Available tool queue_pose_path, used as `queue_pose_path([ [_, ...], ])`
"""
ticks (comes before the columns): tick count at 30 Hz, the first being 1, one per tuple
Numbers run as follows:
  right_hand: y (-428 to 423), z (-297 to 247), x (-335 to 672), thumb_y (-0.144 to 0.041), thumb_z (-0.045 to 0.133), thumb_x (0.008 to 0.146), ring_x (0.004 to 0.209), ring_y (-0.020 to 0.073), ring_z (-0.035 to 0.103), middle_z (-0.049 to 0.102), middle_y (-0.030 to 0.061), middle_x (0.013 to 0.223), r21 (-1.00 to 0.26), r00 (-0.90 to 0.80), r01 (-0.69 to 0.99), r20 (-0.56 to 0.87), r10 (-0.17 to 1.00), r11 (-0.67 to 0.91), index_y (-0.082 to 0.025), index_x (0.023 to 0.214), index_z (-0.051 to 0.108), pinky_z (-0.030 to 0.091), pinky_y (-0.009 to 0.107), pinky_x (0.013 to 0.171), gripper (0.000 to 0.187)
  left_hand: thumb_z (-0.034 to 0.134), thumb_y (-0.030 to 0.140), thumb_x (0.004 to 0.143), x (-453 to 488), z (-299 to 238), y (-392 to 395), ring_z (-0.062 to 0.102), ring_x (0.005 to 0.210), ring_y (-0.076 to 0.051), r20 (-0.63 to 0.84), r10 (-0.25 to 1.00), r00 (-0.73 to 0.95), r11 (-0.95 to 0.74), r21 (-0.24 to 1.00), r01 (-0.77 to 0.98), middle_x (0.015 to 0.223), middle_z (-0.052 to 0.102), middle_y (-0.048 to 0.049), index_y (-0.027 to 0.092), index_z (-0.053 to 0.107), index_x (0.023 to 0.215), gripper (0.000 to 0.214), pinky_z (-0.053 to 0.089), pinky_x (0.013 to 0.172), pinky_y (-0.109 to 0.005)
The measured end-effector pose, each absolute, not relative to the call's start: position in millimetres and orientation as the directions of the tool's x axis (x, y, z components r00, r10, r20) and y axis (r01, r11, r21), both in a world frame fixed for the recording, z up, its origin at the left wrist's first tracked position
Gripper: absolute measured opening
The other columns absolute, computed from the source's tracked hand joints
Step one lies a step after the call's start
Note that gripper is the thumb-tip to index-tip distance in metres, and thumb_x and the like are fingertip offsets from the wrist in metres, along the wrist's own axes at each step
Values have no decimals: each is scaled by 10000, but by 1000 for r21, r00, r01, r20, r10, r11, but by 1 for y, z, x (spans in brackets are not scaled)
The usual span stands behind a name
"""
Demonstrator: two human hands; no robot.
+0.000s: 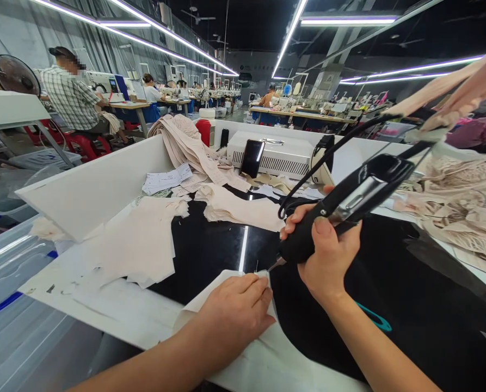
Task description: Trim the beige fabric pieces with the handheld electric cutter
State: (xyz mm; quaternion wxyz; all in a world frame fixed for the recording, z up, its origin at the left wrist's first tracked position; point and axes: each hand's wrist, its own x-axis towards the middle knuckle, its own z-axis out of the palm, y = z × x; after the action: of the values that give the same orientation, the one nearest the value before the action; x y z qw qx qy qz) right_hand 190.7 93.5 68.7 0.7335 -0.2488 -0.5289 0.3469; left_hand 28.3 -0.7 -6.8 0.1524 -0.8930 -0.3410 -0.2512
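My right hand point(328, 256) is wrapped round a black corded electric fabric cutter point(349, 198), with the thumb on its near side. Its thin metal tip points down and left, close by the edge of a pale fabric piece point(205, 291) at the front of the table. On that piece rests my left hand point(238, 305), fingers together and curled over it, beside the tip. Whether the fabric is one layer or several is hidden by the hand. Further back lie a stack of cut pale pieces point(238, 207) and larger pale sheets point(140, 245).
The black tabletop point(389, 261) bears a teal ring-shaped thing point(375, 317). Behind stand a phone point(252, 158), a white vented box point(281, 152) and a red thread cone point(203, 132). Bundled fabric point(467, 201) lies right; clear plastic bins point(14, 326) stand left. A person point(71, 98) sits beyond.
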Motion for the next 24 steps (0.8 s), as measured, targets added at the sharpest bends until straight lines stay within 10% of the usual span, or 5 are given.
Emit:
queue_pose_path([
  [24,93,63,191,-570,910,946,597,147,655,708,-66,834,-723,206,-184,634,746,665,-304,1157,584,602,297,551,471,649,291,1210,26,7,-2,811,1191,-229,532,562,634,-721,-62,691,1317,857,-115,99,786,1236,237,668,976,-337],
])
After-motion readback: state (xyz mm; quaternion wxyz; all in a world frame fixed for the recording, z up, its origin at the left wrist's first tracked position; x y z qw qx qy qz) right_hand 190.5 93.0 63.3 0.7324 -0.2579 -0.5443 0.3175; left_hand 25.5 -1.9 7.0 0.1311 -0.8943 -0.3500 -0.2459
